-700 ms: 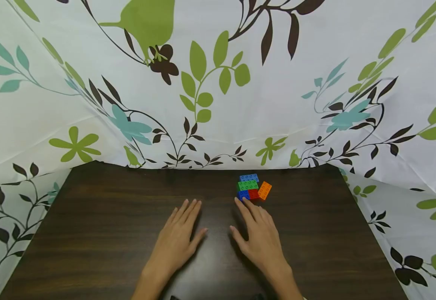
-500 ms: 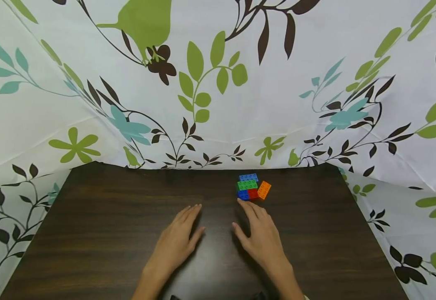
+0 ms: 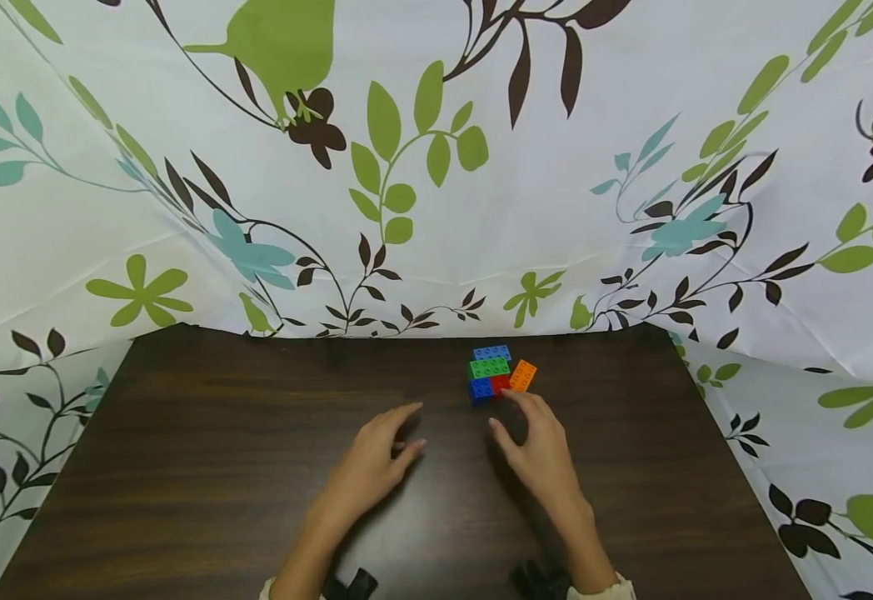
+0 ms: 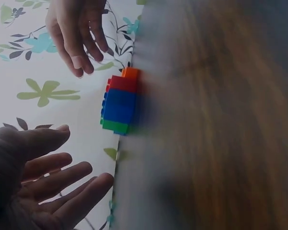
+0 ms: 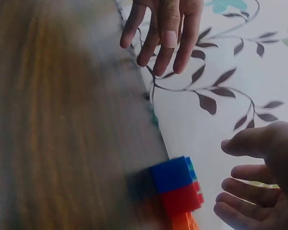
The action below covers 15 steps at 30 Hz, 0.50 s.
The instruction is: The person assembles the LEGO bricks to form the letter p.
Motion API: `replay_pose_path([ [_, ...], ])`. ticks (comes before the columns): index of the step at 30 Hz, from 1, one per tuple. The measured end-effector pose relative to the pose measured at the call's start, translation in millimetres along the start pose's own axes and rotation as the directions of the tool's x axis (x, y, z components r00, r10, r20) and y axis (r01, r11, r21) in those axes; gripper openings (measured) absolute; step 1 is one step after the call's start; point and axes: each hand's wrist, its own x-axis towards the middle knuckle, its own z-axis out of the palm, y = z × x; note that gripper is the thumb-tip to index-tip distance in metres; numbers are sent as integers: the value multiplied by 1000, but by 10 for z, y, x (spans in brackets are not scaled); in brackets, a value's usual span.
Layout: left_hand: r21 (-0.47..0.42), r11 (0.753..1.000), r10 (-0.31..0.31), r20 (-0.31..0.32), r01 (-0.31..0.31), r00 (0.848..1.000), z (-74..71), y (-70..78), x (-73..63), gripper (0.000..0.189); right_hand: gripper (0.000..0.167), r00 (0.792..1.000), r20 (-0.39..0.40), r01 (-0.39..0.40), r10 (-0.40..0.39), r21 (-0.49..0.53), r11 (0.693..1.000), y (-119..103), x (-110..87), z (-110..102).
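Observation:
A small cluster of toy building bricks sits toward the back of the table, right of centre: a light blue brick (image 3: 491, 353), a green brick (image 3: 489, 367), a dark blue brick (image 3: 481, 390), a red brick (image 3: 500, 384) and an angled orange brick (image 3: 522, 376). My right hand (image 3: 537, 446) hovers just in front of them, fingers loosely bent, index fingertip overlapping the red brick's near edge in the head view. To the left, my left hand (image 3: 376, 454) has its fingers bent and thumb apart. In both wrist views the fingers are spread and hold nothing.
The dark wood table (image 3: 219, 467) ends at the back against a white curtain (image 3: 541, 192) printed with leaves, which also lines both sides. Black objects (image 3: 537, 579) show near my wrists at the bottom of the head view.
My right hand has shifted right, from before the dark blue brick to before the red one. My left hand's fingers have bent and turned rightward. The head view has shifted slightly; the bricks keep their arrangement.

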Motion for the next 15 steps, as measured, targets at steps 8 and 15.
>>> replay_pose_path([
  [8, -177, 983, 50, 49, -41, 998, 177, 69, 294, 52, 50, 990, 29, -141, 141, -5, 990, 141, 189, -27],
  [15, -147, 986, 87, 31, -81, 996, 359, 111, 471, 53, 52, 987, 29, -158, 160, -39, 987, 198, 214, 73],
])
